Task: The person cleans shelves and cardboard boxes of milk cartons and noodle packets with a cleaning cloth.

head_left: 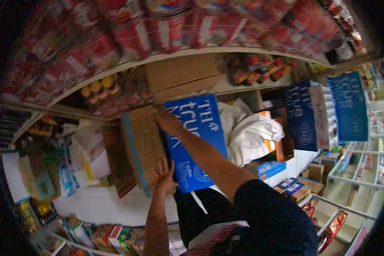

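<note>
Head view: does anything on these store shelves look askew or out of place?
A white cloth or bag lies crumpled on the shelf among boxed goods. The brown carton leans tilted, steadied by the left hand and right hand, beside the blue box.

Blue carton [196, 141], centre: white lettering "true", seen tilted; smaller print below it is illegible. Two blue cartons at 3 o'clock [301, 115] [350, 106]: the same "true" wording, faint. Other labels are blurred.

Dim, blurred fisheye view with dark vignetted corners
</note>
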Motion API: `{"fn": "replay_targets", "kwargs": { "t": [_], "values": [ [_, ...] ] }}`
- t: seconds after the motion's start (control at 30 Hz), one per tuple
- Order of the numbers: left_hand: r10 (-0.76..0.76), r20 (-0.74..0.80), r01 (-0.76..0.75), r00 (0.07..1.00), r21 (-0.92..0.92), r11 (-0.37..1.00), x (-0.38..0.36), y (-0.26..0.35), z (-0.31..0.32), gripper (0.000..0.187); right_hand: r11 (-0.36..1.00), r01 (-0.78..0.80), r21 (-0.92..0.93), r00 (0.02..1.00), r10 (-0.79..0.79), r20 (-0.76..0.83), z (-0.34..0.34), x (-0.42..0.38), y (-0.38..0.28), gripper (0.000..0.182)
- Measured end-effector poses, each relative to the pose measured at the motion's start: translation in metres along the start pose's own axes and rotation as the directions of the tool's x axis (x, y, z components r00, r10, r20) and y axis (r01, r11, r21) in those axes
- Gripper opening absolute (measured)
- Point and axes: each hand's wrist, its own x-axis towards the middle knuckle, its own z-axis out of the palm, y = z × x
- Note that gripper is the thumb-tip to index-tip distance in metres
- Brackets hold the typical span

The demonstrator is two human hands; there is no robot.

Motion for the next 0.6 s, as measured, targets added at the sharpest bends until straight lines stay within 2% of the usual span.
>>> {"fn": "replay_targets", "kwargs": {
  "t": [0.03,0.1,0.13,0.2,0.23,0.27,0.3,0.37,0.4,0.43,0.5,0.53,0.6],
  "values": [
    [-0.035,0.013,0.035,0.999,0.005,0.999,0.0,0.0,-0.002,0.121,0.999,0.025,0.029,0.998,-0.026,0.051,-0.012,0.002,-0.002,0.043],
    [-0.029,-0.024,0.026,0.999,-0.122,0.992,0.002,0.002,-0.001,0.117,0.874,0.053,0.482,0.991,-0.104,0.08,0.016,0.001,0.041,0.04],
    [-0.053,-0.011,0.051,0.999,-0.131,0.99,0.005,0.002,0.0,0.117,0.982,0.105,0.155,0.98,-0.128,0.151,-0.011,-0.006,0.048,0.04],
    [-0.083,0.054,0.089,0.995,-0.125,0.988,0.008,0.003,0.003,0.118,0.987,-0.15,-0.053,0.965,0.158,0.21,-0.039,-0.018,0.072,0.038],
    [-0.057,0.029,0.061,0.998,-0.131,0.989,0.004,0.004,0.0,0.117,0.961,-0.275,-0.036,0.959,0.271,-0.089,-0.027,-0.036,0.101,0.039],
    [-0.065,0.025,0.068,0.998,-0.136,0.988,0.004,0.001,0.002,0.117,0.923,-0.384,0.017,0.851,0.362,-0.38,-0.031,-0.037,0.1,0.04],
    [-0.034,-0.016,0.031,0.999,-0.148,0.988,0.004,0.0,0.004,0.118,0.926,-0.378,0.018,0.855,0.356,-0.377,-0.033,-0.036,0.097,0.04],
    [0.0,-0.056,-0.009,0.998,-0.157,0.987,0.004,-0.002,0.008,0.118,0.865,-0.381,-0.328,0.857,0.197,-0.476,-0.046,-0.039,0.079,0.043],
    [-0.013,-0.031,0.009,0.999,-0.152,0.988,0.006,-0.003,0.01,0.118,0.856,-0.387,-0.344,0.915,0.31,-0.258,-0.045,-0.033,0.065,0.047],
    [-0.027,-0.004,0.026,1.0,-0.145,0.989,0.007,-0.001,0.01,0.118,0.847,-0.391,-0.361,0.911,0.411,-0.024,-0.037,-0.025,0.049,0.05],
    [-0.039,-0.024,0.036,0.999,-0.111,0.993,0.005,0.003,0.007,0.118,0.96,-0.233,-0.153,0.965,0.209,-0.159,0.008,-0.021,0.031,0.047],
    [-0.052,-0.043,0.049,0.998,-0.073,0.996,0.004,0.004,0.004,0.118,0.961,-0.233,-0.147,0.964,0.208,-0.165,0.008,-0.018,0.016,0.047],
    [-0.037,-0.055,0.032,0.998,-0.104,0.994,0.007,0.0,0.015,0.117,0.991,-0.037,-0.127,0.999,0.036,-0.005,0.001,-0.016,-0.01,0.041]
  ]
}}
